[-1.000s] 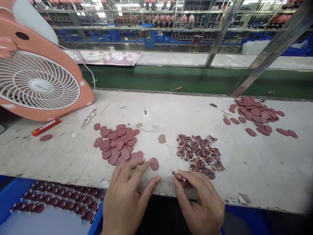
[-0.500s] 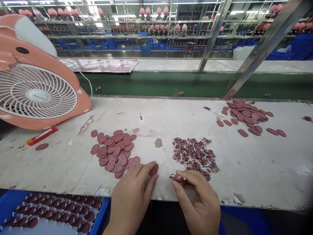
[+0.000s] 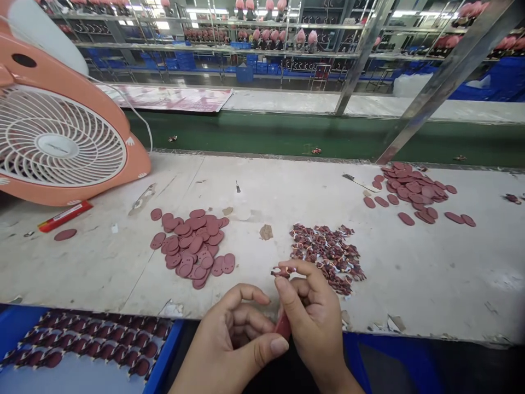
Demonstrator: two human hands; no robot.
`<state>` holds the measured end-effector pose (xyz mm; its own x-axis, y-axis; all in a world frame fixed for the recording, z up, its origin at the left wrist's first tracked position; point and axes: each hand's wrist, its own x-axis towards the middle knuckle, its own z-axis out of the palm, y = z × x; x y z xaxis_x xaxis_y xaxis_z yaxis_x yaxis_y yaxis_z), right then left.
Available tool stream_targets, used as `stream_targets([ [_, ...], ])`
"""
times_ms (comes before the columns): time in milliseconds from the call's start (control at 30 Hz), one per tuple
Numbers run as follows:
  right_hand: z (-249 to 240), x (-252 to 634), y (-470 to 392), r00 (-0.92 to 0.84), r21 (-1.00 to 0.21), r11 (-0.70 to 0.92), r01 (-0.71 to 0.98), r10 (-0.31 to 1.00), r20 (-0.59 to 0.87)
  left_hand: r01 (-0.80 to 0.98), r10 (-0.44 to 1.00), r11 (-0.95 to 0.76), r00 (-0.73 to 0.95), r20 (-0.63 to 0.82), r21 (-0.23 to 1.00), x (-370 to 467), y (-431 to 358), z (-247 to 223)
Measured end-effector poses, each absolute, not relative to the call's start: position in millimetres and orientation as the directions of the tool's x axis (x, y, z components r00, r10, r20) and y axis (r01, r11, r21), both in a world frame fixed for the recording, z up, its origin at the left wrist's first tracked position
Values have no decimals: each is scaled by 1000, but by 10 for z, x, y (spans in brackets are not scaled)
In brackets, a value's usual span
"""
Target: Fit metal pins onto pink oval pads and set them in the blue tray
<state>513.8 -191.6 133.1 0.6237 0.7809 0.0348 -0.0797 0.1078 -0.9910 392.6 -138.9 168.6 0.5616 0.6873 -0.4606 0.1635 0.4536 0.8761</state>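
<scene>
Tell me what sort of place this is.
Most likely a factory assembly floor: matching reddish oval pieces lie piled on the worktable, a green strip like a conveyor belt runs behind it, and long racks beyond hold pink-topped items.

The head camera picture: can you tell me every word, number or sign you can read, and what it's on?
None can be read for sure:
Round white badge on the orange plastic fan: lettering, too small and blurred.
Long red packet with a pale label: any print is too small.
Pink-and-white sheet: no readable words.
</scene>
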Motion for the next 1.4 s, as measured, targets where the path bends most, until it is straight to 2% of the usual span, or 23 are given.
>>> stream_targets([
  [67,1330,5121,-1909,599,-983,81,-167,800,-36,66,754,443,512,-411,894,3919,-1451,1629],
  [100,1328,5109,-1899,596,-975,73,-212,800,-70,26,809,372,481,-337,928,3912,-1477,1590],
  [167,1327,5073,-1875,602,-954,72,-292,789,-125,-11,886,92,457,-76,996,3887,-1500,1496],
  [200,1328,5048,-1864,606,-943,77,-325,782,-145,-22,876,-87,474,87,996,3869,-1496,1444],
  [267,1329,4985,-1850,612,-924,94,-370,773,-166,-53,767,-389,534,355,920,3821,-1462,1347],
  [333,1324,4920,-1846,612,-913,111,-393,772,-170,-61,667,-544,573,476,837,3770,-1423,1278],
  [400,1309,4874,-1849,615,-912,128,-390,773,-155,-30,651,-604,559,514,797,3730,-1405,1258],
  [500,1278,4885,-1867,631,-929,172,-327,771,-80,-34,713,-520,533,456,853,3701,-1437,1321],
  [533,1275,4914,-1881,640,-936,192,-297,767,-45,-65,767,-420,509,392,905,3698,-1458,1359],
  [600,1297,4995,-1926,645,-944,227,-239,764,21,-156,872,-76,469,142,985,3693,-1501,1440],
  [633,1324,5041,-1957,633,-948,235,-215,772,48,-207,887,131,462,-21,969,3688,-1518,1477],
  [700,1407,5122,-2032,574,-956,221,-192,815,73,-270,813,477,497,-303,837,3670,-1536,1531],
  [767,1507,5175,-2108,474,-970,182,-163,876,85,-283,713,650,547,-438,705,3642,-1537,1557],
  [933,1681,5211,-2208,264,-990,127,60,955,138,-253,576,794,605,-550,553,3563,-1539,1568],
  [1133,1775,5201,-2169,160,-951,170,258,963,215,-249,490,865,603,-629,435,3484,-1543,1613],
  [1267,1819,5156,-2121,107,-925,180,336,968,227,-234,446,891,622,-644,390,3435,-1532,1628],
  [1400,1836,5115,-2078,64,-926,169,338,977,201,-223,426,898,652,-627,379,3405,-1525,1627],
])
